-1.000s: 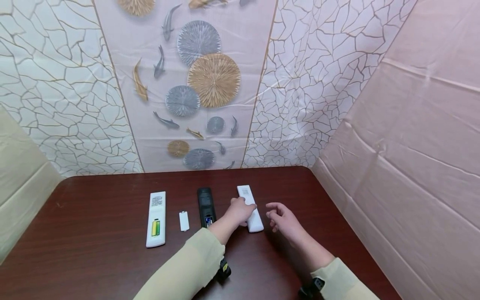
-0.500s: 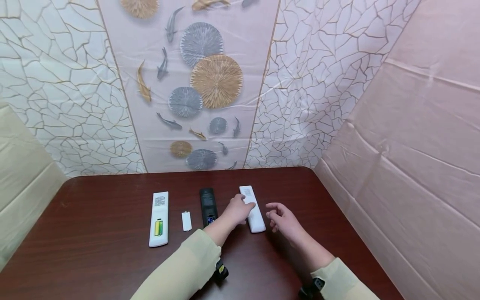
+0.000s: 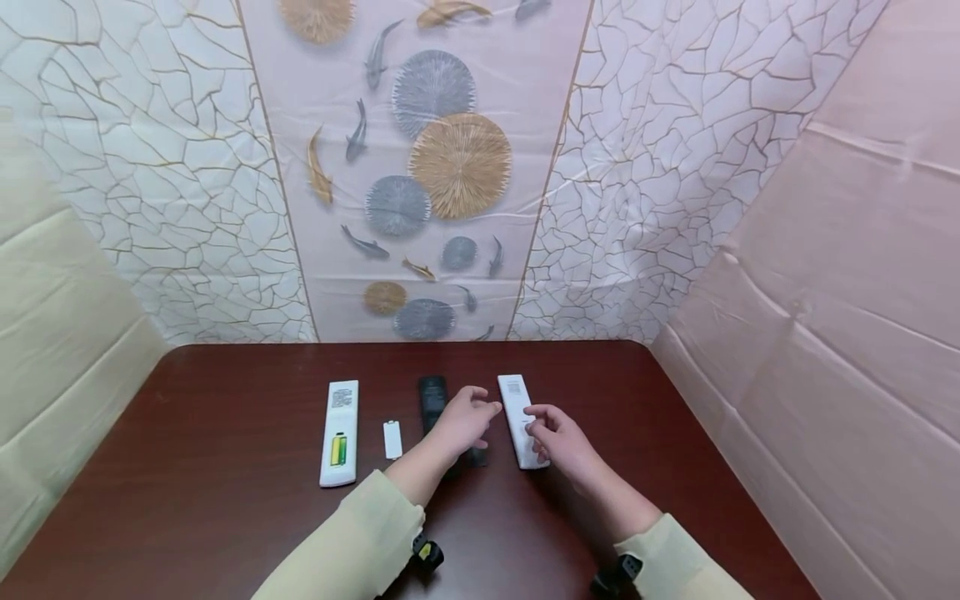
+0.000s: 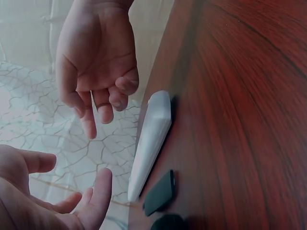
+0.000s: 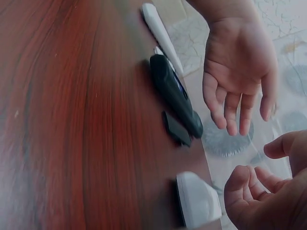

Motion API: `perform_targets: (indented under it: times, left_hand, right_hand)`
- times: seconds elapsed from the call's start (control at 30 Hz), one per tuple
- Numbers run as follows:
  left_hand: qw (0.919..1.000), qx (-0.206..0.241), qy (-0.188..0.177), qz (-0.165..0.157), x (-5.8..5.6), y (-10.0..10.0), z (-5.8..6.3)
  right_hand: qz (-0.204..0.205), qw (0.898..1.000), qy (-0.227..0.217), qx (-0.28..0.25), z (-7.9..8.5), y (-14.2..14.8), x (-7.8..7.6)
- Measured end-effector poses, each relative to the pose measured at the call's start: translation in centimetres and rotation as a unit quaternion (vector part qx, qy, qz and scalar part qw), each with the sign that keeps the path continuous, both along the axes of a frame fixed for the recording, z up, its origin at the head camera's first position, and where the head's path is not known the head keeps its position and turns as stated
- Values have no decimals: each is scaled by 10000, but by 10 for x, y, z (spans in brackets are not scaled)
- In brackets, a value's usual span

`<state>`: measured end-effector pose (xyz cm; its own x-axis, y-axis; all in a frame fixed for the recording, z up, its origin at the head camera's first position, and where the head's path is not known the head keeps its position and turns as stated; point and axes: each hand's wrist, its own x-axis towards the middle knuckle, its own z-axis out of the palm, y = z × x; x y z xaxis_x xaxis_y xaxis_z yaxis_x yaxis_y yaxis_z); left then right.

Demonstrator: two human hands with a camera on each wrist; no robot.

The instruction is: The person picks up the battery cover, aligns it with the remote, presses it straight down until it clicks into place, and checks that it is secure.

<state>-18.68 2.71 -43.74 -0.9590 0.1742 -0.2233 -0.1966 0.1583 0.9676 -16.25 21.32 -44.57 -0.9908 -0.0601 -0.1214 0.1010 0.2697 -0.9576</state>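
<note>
My left hand (image 3: pixel 463 423) is held above the table with its fingers loosely bent and nothing in them. It overlaps the black remote control (image 3: pixel 432 398), hiding its lower part, and a small black battery cover (image 3: pixel 477 457) shows beside the fingers. My right hand (image 3: pixel 562 443), fingers relaxed, overlaps the lower right edge of a white remote control (image 3: pixel 514 408) lying back side up. In the right wrist view a gap shows between the right fingertips (image 5: pixel 237 184) and that white remote (image 5: pixel 197 203). The left wrist view shows both palms facing inward with space between them.
On the left lies a second white remote control (image 3: pixel 340 417) with a green and yellow battery (image 3: pixel 338 450) in its open compartment. A small white battery cover (image 3: pixel 392 440) lies beside it. Patterned cloth (image 3: pixel 420 250) hangs behind the brown table (image 3: pixel 247 517).
My left hand has come away leftward from over the right white remote to near the black one. My right hand now overlaps that white remote. The head view has swung left a little.
</note>
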Motion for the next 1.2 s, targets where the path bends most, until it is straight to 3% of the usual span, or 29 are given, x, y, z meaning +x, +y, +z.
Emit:
perform_targets:
  times: [0.2,0.3,0.6,0.7,0.8,0.9,1.03,1.2]
  left_hand:
    - [9999,82,128,14,6,-19,6]
    - [9999,113,65,4,5,-24,6]
    - [9998,110,79,-154,2,-33,5]
    - [9997,-104,118,-203,0,-37,4]
    - [9971,-697,168,-238,-2,-39,3]
    - [9852,-1654,385,-233,-5,-41,2]
    - [9575,-2785,749,-119,-9,-43,0]
    - [9304,-3560,878,-35,-14,-45,-6]
  right_hand:
    - [161,9997,21,168,4,-19,0]
    - [173,9997,2,141,-4,-19,-4]
    - [405,9992,-56,38,1,-21,-3]
    - [552,9984,-70,-40,3,-22,-3]
    - [690,9975,-107,-84,3,-23,-3]
    - [810,9966,-81,88,2,-25,-4]
    - [912,9944,32,531,-1,-28,-5]
    - [1129,9843,186,1345,-2,-33,-8]
